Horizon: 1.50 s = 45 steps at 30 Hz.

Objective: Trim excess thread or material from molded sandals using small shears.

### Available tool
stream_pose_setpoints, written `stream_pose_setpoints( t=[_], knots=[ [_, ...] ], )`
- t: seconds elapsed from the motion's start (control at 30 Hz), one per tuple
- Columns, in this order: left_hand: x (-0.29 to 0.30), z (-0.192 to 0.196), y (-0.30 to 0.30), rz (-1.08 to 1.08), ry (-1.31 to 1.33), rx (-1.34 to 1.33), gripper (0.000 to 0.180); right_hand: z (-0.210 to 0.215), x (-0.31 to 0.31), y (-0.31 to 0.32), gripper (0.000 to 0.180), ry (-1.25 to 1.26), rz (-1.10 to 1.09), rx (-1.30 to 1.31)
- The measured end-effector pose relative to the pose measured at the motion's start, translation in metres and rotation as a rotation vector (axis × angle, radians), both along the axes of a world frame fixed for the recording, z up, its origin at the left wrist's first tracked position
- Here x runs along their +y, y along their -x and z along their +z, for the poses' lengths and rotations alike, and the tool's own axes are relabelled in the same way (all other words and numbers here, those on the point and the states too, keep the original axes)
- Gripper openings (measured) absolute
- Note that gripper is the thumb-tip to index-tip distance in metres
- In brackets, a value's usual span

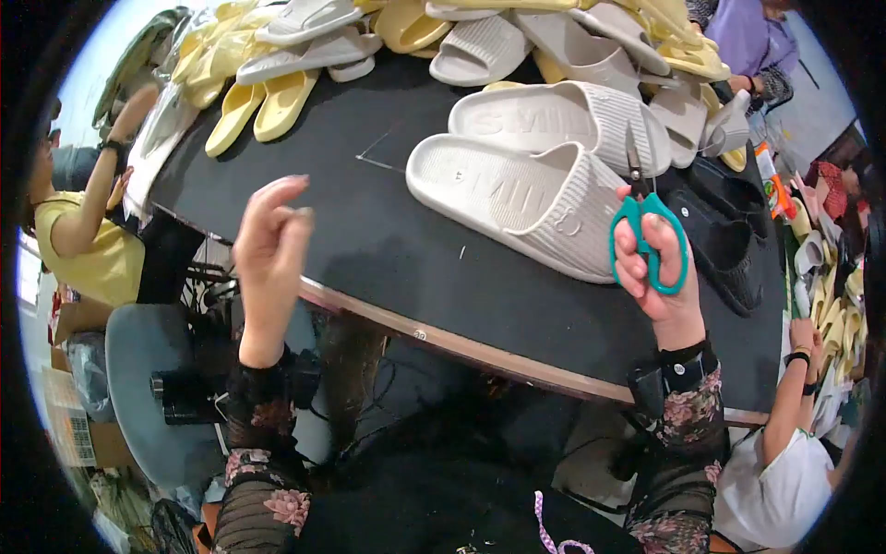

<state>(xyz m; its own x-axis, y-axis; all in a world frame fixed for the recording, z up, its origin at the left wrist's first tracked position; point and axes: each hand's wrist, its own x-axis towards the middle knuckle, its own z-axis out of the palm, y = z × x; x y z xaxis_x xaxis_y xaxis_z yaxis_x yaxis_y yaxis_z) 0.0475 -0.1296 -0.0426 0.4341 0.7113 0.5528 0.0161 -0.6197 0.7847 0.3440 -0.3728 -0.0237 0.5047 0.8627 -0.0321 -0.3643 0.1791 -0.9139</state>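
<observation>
The right hand point(676, 307) grasps a pair of teal-handled scissors point(639, 201), fingers through the loops and blades upright, in front of the straps of two light-grey ribbed slide sandals point(498, 189) lying side by side on the black tabletop point(388, 245). The left hand point(270, 249), holding nothing, is raised near the table's edge with loosely curled fingers. Black slides point(729, 258) lie to the right, and yellow and grey slides point(484, 51) are heaped along the far side.

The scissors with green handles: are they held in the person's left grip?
No, the scissors are held in the right grip, and the left grip is well apart from them.
</observation>
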Motion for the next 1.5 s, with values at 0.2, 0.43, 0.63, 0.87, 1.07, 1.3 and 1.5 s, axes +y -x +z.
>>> stream_pose_setpoints(
  t=[0.2,0.43,0.63,0.87,1.07,1.3,1.5],
  knots=[
    [0.014,0.002,-0.065,-0.072,-0.569,0.578,0.036,0.001,0.0,-0.004,0.041,-0.011,0.023,0.022],
    [0.035,-0.008,-0.064,-0.101,-0.622,0.7,0.006,0.001,-0.002,-0.004,0.046,-0.003,0.016,-0.002],
    [0.041,-0.006,-0.043,-0.067,-0.499,0.706,0.006,0.002,0.0,-0.003,0.046,0.027,0.007,-0.018],
    [0.028,0.007,0.0,-0.057,-0.451,0.819,0.007,-0.001,-0.001,-0.005,0.041,-0.007,0.006,-0.004],
    [0.016,0.016,0.048,0.079,-0.306,0.868,0.009,-0.006,0.0,-0.006,0.046,0.005,0.01,-0.037],
    [0.042,0.016,0.029,0.017,-0.363,0.708,0.018,-0.006,0.002,-0.007,0.045,0.002,0.01,-0.031],
    [0.056,-0.001,0.006,-0.04,-0.277,0.836,0.012,-0.006,0.0,-0.007,0.045,-0.001,0.001,-0.028]
  ],
)
